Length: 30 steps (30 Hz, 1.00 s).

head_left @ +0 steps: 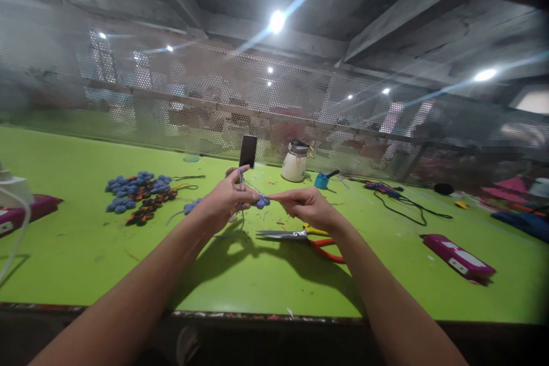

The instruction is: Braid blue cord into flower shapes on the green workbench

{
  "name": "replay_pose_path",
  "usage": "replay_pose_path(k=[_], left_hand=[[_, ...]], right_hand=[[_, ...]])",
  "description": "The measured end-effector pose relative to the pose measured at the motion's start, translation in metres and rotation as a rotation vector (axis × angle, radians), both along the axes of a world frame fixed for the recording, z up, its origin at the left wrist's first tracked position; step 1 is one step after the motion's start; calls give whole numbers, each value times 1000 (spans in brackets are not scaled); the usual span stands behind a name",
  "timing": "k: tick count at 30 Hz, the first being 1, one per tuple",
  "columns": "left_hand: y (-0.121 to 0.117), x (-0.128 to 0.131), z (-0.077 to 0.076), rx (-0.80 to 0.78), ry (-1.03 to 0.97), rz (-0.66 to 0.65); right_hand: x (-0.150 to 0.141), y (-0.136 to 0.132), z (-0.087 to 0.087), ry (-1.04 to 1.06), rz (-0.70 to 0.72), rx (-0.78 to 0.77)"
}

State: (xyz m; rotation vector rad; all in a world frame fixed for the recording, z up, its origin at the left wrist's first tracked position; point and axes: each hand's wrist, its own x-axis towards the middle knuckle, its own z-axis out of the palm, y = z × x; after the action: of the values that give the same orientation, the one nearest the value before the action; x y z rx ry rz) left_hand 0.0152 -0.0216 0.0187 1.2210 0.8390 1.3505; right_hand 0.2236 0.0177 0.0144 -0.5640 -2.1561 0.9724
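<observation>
My left hand [229,199] pinches a small blue crocheted flower [262,202] between thumb and fingers, above the green table. Blue yarn [241,180] runs over its raised index finger down to the flower. My right hand [306,206] is closed, its index finger stretched forward to the flower's right edge. Whatever its fingers hold is too small to make out. Another blue crocheted piece [192,206] lies partly hidden behind my left wrist. Below my hands lie scissors [283,235] with red and yellow handles, blades pointing left.
Blue crocheted flowers [139,183] and dark orange ones [150,206] lie left on the green table [86,266]. Behind stand a phone [247,151], a pale jug [294,161] and a small blue pot [321,180]. Right are a corded tool [384,189] and a purple power strip [458,257].
</observation>
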Motion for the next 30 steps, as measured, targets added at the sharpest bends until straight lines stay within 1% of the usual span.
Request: replay_pose_path(k=[8, 13, 16, 19, 21, 22, 23, 25, 26, 27, 28, 30], left_hand=[[6, 2, -7, 119, 148, 57], [7, 5, -10, 190, 233, 67], [6, 8, -12, 280, 376, 111], [2, 12, -15, 411, 622, 236], [-2, 16, -17, 512, 782, 315], [-3, 18, -18, 559, 851, 349], [-5, 20, -20, 601, 906, 385], [-7, 23, -21, 661, 955, 449], [-7, 25, -21, 670, 937, 477], [-8, 25, -21, 661, 884, 498], [-7, 26, -20, 630, 794, 503], [-5, 25, -17, 500, 512, 449]], right_hand=[[-1, -8, 6, -201, -128, 139], [-4, -9, 4, -305, -218, 259], [-5, -7, -1, -342, -246, 335], [-9, -5, -8, -335, -297, 356], [-14, -3, -13, -267, -335, 283], [-17, -2, -16, -203, -351, 199], [-21, -2, -18, -122, -353, 75], [-29, -2, -23, 56, -329, -264], [-34, -4, -25, 148, -302, -418], [-37, -6, -27, 244, -279, -535], [-41, -8, -28, 335, -259, -613], [-47, -13, -30, 473, -238, -671]])
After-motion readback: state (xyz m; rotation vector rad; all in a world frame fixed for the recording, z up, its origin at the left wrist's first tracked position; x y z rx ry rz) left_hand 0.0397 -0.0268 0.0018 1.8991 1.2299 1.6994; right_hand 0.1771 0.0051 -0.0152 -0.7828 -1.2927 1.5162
